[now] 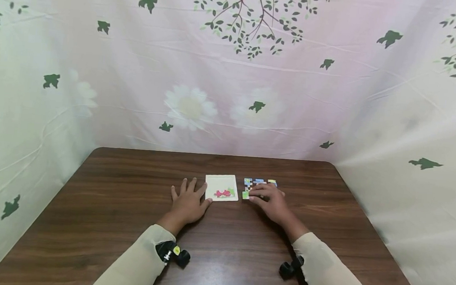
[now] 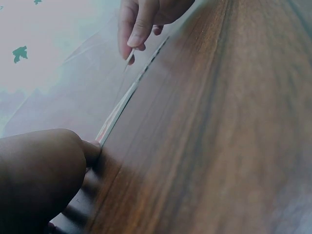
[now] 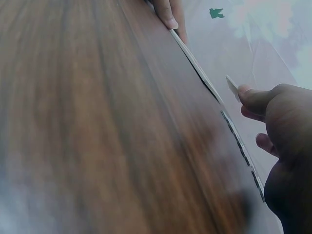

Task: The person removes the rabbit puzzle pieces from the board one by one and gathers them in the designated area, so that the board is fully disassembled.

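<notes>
A square white puzzle frame (image 1: 221, 182) lies flat on the table, with red and green picture parts along its lower right. My left hand (image 1: 187, 204) has its fingers spread at the frame's left side, the thumb touching its lower left corner. To the right, my right hand (image 1: 271, 203) is over a group of colourful jigsaw pieces (image 1: 259, 181) and covers part of them. In the right wrist view its thumb and finger pinch a thin puzzle piece (image 3: 232, 87), raised above the table. The piece's printed face is turned out of sight there.
The brown wooden table (image 1: 123, 228) ends at a far edge just behind the puzzle. A pale curtain (image 1: 225, 79) with leaf and flower prints surrounds it on three sides. Each wrist wears a black camera mount (image 1: 181, 257).
</notes>
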Demonstrator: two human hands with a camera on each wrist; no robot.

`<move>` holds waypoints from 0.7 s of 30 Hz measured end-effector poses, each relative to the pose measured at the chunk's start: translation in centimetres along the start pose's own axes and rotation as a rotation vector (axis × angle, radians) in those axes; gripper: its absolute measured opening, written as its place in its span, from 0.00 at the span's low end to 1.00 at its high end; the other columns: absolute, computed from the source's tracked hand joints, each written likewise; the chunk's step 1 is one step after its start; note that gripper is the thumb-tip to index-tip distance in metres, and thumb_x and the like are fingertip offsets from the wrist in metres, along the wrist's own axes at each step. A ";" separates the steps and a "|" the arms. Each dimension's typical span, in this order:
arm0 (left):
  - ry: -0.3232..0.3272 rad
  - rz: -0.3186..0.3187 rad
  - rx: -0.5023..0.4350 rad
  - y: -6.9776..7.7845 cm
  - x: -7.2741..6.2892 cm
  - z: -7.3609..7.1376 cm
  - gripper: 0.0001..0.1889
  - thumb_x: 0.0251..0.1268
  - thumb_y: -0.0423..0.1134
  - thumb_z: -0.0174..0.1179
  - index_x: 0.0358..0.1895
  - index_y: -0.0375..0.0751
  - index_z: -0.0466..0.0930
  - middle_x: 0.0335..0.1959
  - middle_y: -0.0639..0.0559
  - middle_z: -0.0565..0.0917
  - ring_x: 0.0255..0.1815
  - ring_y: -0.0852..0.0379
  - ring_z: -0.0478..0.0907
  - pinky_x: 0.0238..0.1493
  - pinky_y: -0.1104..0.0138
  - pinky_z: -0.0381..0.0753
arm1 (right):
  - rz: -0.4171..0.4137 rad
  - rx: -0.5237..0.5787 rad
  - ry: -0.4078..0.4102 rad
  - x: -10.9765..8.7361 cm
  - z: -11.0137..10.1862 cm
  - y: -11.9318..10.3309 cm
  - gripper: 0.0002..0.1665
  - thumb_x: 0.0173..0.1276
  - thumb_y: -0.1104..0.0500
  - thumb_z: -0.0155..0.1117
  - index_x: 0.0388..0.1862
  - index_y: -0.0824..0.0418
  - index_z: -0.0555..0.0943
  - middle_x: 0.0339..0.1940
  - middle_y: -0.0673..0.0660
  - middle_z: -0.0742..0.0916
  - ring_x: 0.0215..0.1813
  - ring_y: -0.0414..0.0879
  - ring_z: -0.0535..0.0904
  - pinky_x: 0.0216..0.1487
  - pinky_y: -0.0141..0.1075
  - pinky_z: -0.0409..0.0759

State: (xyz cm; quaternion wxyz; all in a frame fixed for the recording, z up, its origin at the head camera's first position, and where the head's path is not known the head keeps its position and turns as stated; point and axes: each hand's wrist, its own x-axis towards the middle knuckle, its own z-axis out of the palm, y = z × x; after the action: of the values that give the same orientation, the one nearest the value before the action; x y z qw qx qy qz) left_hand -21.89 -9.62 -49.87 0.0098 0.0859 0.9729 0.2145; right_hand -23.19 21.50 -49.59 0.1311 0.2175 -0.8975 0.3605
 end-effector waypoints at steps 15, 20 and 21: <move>0.011 0.003 0.022 -0.2 0.2 0.3 0.35 0.84 0.62 0.53 0.86 0.54 0.66 0.90 0.36 0.57 0.92 0.28 0.45 0.82 0.21 0.37 | 0.074 0.059 -0.026 -0.1 -0.5 0.5 0.07 0.68 0.59 0.81 0.44 0.52 0.96 0.54 0.56 0.94 0.73 0.63 0.81 0.72 0.67 0.58; 0.016 0.006 0.021 -0.2 0.2 0.3 0.35 0.84 0.62 0.54 0.86 0.54 0.67 0.90 0.36 0.57 0.92 0.28 0.45 0.82 0.21 0.38 | 0.066 0.050 -0.033 -0.1 -0.5 0.5 0.06 0.65 0.59 0.84 0.41 0.51 0.96 0.52 0.54 0.95 0.72 0.63 0.82 0.70 0.65 0.59; 0.015 0.005 0.026 -0.2 0.2 0.3 0.35 0.84 0.62 0.54 0.86 0.55 0.66 0.90 0.36 0.57 0.92 0.28 0.45 0.82 0.21 0.38 | 0.065 0.052 -0.035 -0.1 -0.5 0.5 0.06 0.65 0.59 0.84 0.40 0.50 0.96 0.51 0.54 0.95 0.70 0.62 0.82 0.70 0.64 0.59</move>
State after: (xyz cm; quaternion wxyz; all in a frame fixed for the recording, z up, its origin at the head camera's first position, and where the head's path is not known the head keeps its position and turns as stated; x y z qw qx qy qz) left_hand -22.10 -9.64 -50.26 0.0010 0.0868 0.9754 0.2025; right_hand -23.34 22.23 -49.56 0.0980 0.1977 -0.8967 0.3838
